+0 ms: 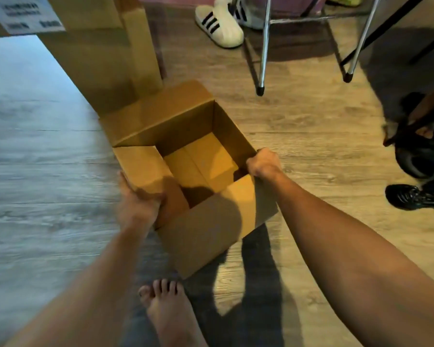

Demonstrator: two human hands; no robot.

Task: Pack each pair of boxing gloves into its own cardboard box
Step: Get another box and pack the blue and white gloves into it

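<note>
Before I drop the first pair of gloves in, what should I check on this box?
1. Cardboard box interior empty: ok, bare bottom shows.
2. Far flap folded back: ok.
3. Left flap clear of the opening: not ok, it leans in over it.
4. Grip: ok, left hand holds the left flap, right hand holds the right rim.
5. Gloves ready: cannot tell; black items at the right edge are blurred.

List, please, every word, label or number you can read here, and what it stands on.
On the white label of the tall cardboard box: dark print, too blurred to read.
On the open cardboard box: no print visible.
On the white slipper: three black stripes, no words.
</note>
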